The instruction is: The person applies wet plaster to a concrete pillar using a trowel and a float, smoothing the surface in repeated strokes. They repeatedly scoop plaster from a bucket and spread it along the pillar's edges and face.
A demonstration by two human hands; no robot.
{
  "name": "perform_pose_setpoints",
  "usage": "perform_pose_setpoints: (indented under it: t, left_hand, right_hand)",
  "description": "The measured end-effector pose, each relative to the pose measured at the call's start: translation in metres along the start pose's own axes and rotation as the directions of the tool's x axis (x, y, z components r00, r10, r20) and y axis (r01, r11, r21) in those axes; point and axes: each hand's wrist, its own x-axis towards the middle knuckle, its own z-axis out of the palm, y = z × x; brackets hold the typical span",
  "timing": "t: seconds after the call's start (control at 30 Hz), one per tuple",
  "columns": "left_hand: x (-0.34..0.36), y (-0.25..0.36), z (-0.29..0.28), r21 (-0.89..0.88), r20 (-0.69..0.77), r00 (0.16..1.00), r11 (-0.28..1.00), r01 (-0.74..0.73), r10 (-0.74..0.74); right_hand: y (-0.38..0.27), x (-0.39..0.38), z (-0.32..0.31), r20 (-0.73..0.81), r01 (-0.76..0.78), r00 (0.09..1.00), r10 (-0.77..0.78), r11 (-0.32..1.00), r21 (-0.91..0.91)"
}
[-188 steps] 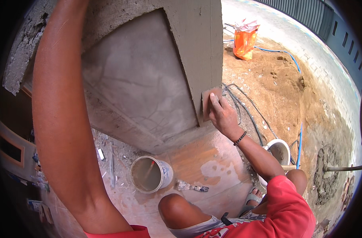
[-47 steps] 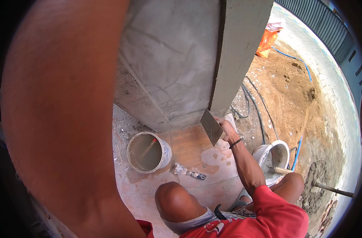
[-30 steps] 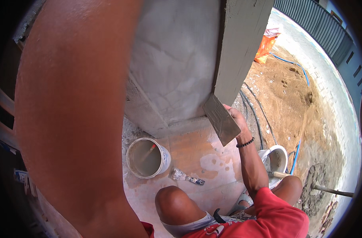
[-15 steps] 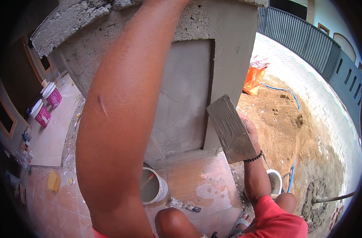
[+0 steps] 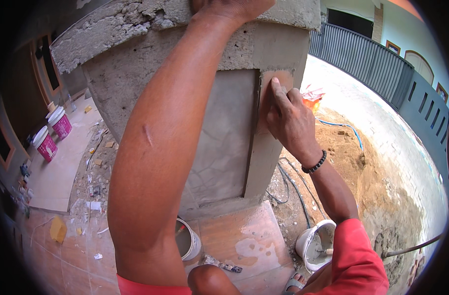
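Right hand is clamped on a flat brown plate, index finger stretched up along its back. The plate lies against the smooth grey strip beside the recessed panel, long axis running up and down, upper end toward the rough ledge. Left hand is at the ledge; I cannot tell its grip.
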Motion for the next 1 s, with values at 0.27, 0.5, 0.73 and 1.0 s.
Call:
perform_pose_setpoints:
  t: [0.27, 0.5, 0.73, 1.0]
  left_hand:
    - [-0.005, -0.003, 0.002, 0.0, -0.02, 1.0, 1.0, -0.017, 0.017]
    - [-0.004, -0.011, 0.009, -0.005, -0.137, 0.985, 0.994, -0.108, 0.106]
    - [-0.001, -0.006, 0.008, -0.033, -0.117, 0.992, 0.998, -0.048, 0.044]
    - [-0.002, -0.007, 0.005, 0.024, 0.074, 0.997, 1.0, -0.002, 0.001]
  right_hand:
    - [0.011, -0.09, 0.018, 0.175, -0.006, 0.985, -0.013, 0.994, 0.109]
    - [-0.007, 0.039, -0.028, -0.069, 0.005, 0.998, -0.01, 0.997, -0.08]
    - [0.009, -0.133, 0.068, 0.267, -0.037, 0.963, 0.039, 0.999, -0.014]
    - [0.014, -0.044, -0.024, 0.1, -0.05, 0.994, 0.045, 0.997, 0.051]
